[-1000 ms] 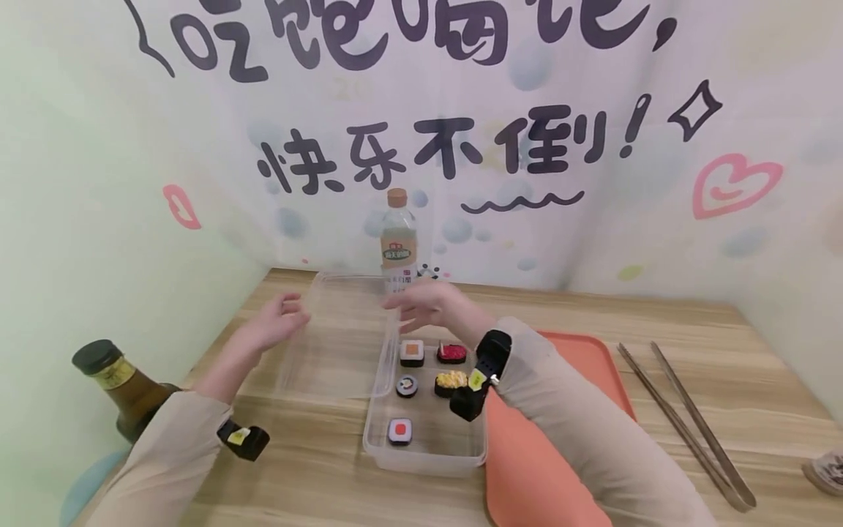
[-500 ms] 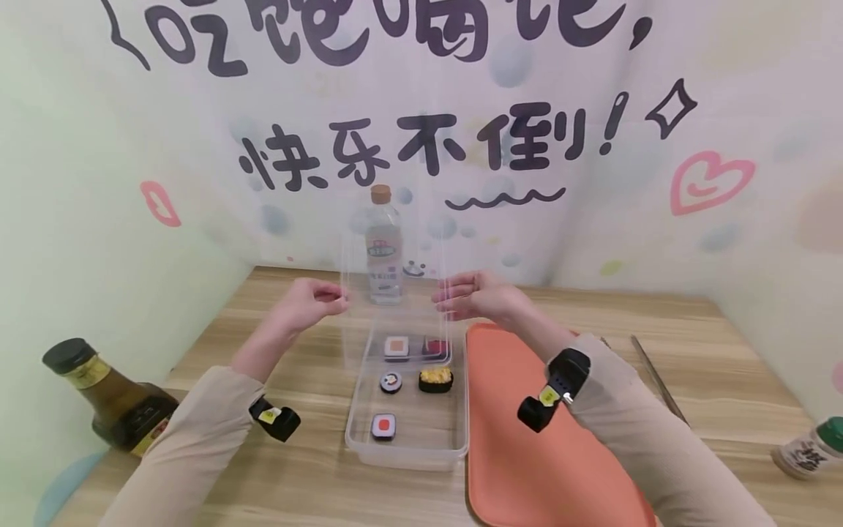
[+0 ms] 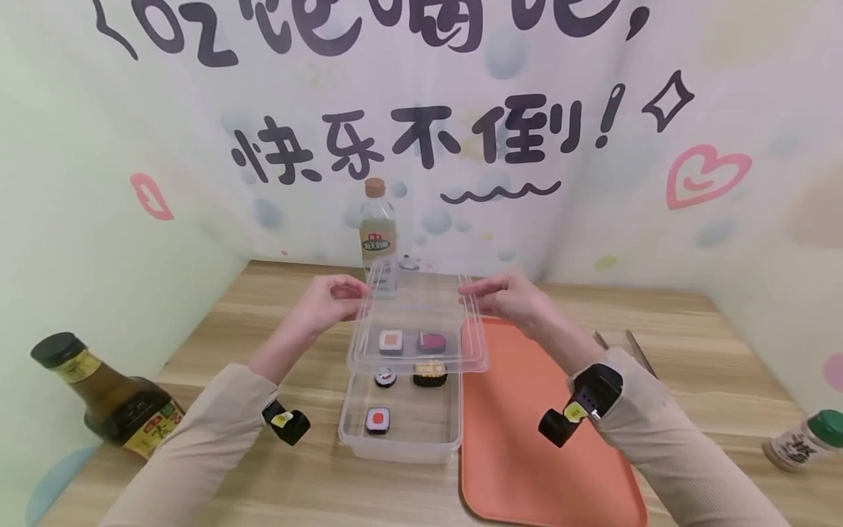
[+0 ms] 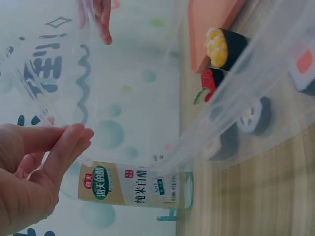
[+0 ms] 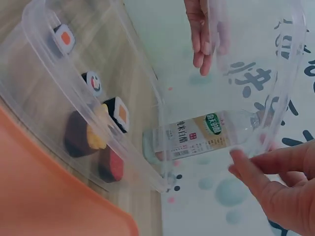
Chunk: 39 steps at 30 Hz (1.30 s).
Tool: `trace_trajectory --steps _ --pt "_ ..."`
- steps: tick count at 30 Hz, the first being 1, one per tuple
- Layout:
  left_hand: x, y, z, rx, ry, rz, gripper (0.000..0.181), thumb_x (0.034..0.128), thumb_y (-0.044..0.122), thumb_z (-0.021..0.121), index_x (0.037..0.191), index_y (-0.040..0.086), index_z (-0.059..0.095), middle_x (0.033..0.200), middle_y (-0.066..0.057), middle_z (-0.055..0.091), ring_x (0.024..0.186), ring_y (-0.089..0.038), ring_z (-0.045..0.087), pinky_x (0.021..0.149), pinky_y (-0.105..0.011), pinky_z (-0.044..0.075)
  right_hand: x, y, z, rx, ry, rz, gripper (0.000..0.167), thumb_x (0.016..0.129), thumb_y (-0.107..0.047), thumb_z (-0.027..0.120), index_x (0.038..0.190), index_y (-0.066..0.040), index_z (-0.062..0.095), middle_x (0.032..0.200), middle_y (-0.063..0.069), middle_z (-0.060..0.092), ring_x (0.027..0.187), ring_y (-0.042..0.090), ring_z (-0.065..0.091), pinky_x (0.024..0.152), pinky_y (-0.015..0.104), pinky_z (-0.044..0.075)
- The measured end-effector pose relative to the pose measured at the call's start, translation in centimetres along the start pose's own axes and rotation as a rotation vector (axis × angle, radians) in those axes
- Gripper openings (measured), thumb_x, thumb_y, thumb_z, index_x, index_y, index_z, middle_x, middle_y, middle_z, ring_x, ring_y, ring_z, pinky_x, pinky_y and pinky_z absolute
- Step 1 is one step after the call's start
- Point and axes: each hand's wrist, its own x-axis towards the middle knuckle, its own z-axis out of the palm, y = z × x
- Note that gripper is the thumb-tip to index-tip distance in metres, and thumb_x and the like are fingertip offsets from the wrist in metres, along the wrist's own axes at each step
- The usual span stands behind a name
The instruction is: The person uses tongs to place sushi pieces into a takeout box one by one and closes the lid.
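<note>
My left hand (image 3: 327, 304) pinches the left edge of a clear plastic lid (image 3: 416, 316), and my right hand (image 3: 512, 298) pinches its right edge. The lid is tilted over the far half of a clear plastic container (image 3: 403, 449). Inside the container lie several sushi pieces: a roll with a red centre (image 3: 378, 419), a round roll (image 3: 386, 376), one with yellow topping (image 3: 430, 375), and, seen through the lid, an orange-centred roll (image 3: 391, 341) and a red-topped piece (image 3: 432, 341). In the left wrist view, the thumb and fingers (image 4: 69, 142) meet at the lid's edge.
An orange tray (image 3: 546, 454) lies right of the container. Behind the lid stands a clear bottle (image 3: 378, 227) with an orange cap. A dark sauce bottle (image 3: 125, 410) is at the left, a green-capped jar (image 3: 805, 441) at the right. Metal tongs (image 3: 637, 350) are partly hidden by my right arm.
The lid has moved right from beside the container to above its far half, passing through an upright position, and now leans toward me. Both hands have shifted right with it.
</note>
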Motion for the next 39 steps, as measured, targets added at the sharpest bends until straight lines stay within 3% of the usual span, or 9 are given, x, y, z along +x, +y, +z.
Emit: trace_trajectory --steps 3,6,12,17,20,24,28,34,39 --pt "0.1 0.1 0.4 -0.067 -0.028 -0.05 0.031 0.089 -0.005 0.047 0.119 -0.012 0.048 0.12 -0.031 0.053 0.078 -0.003 0.059 0.078 -0.017 0.055 0.4 0.4 0.3 0.072 -0.005 0.03 0.04 0.091 0.001 0.045 0.13 0.009 0.043 0.119 0.024 0.059 0.088 0.011 0.066 0.09 0.031 0.054" --pt "0.2 0.0 0.7 -0.083 -0.055 -0.089 0.038 0.0939 0.001 0.039 0.13 -0.012 0.036 0.123 -0.032 0.05 0.089 -0.015 0.063 0.087 -0.022 0.054 0.8 0.9 0.9 0.011 0.007 0.023 0.05 0.091 -0.002 0.048 0.138 0.006 0.031 0.118 0.027 0.057 0.092 0.021 0.066 0.086 0.032 0.056" --pt "0.0 -0.9 1.1 0.251 -0.124 -0.063 0.056 0.0958 0.026 0.041 0.135 -0.012 0.029 0.129 -0.031 0.047 0.115 -0.036 0.053 0.098 -0.042 0.048 1.1 1.9 2.4 -0.247 0.021 0.034 0.055 0.091 -0.002 0.047 0.138 0.012 0.023 0.123 0.033 0.052 0.106 0.037 0.059 0.086 0.039 0.055" --pt "-0.6 -1.3 1.7 0.409 -0.147 -0.055 0.051 0.0943 0.02 0.043 0.13 -0.015 0.035 0.131 -0.034 0.043 0.122 -0.043 0.043 0.103 -0.049 0.041 1.0 2.5 4.0 -0.566 0.05 0.048 0.053 0.091 -0.008 0.051 0.134 0.015 0.03 0.115 0.031 0.057 0.086 0.032 0.066 0.072 0.033 0.059" --pt "-1.0 -1.7 2.0 0.439 -0.152 -0.051 0.047 0.0938 0.017 0.044 0.126 -0.017 0.04 0.126 -0.035 0.046 0.119 -0.044 0.046 0.1 -0.049 0.044 0.8 2.6 4.8 -0.69 0.054 0.05 0.052 0.09 -0.01 0.053 0.132 0.015 0.034 0.093 0.022 0.062 0.068 0.022 0.062 0.054 0.025 0.052" --pt "-1.3 -2.5 2.3 0.438 -0.162 -0.047 0.044 0.0924 0.015 0.047 0.122 -0.017 0.044 0.121 -0.035 0.05 0.114 -0.044 0.051 0.095 -0.049 0.048 0.6 2.8 5.4 -0.735 0.056 0.08 0.027 0.09 -0.011 0.053 0.107 0.01 0.053 0.066 0.006 0.05 0.057 0.014 0.054 0.044 0.02 0.041" --pt "-1.6 -3.3 2.6 0.423 -0.157 -0.034 0.039 0.0891 0.01 0.051 0.12 -0.014 0.049 0.117 -0.033 0.055 0.108 -0.041 0.056 0.091 -0.045 0.052 0.2 3.1 5.6 -0.716 0.035 0.121 0.012 0.089 -0.011 0.055 0.087 0.001 0.054 0.066 0.004 0.05 0.059 0.016 0.06 0.049 0.025 0.053" --pt "-2.0 -3.7 2.9 0.394 -0.155 -0.078 0.039 0.0835 0.004 0.059 0.118 -0.013 0.05 0.111 -0.031 0.06 0.097 -0.035 0.063 0.08 -0.037 0.058 0.2 3.6 5.5 -0.63 -0.001 0.133 0.025 0.087 -0.009 0.058 0.105 0.009 0.053 0.075 0.012 0.058 0.064 0.022 0.064 0.054 0.029 0.058" --pt "-0.6 -4.0 1.8 0.314 -0.212 -0.095 0.043 0.0838 0.004 0.058 0.116 -0.016 0.04 0.109 -0.035 0.057 0.092 -0.035 0.063 0.076 -0.036 0.058 2.6 3.9 4.3 -0.551 0.02 0.138 0.047 0.09 -0.012 0.054 0.128 0.012 0.039 0.095 0.024 0.063 0.077 0.028 0.067 0.056 0.029 0.059"
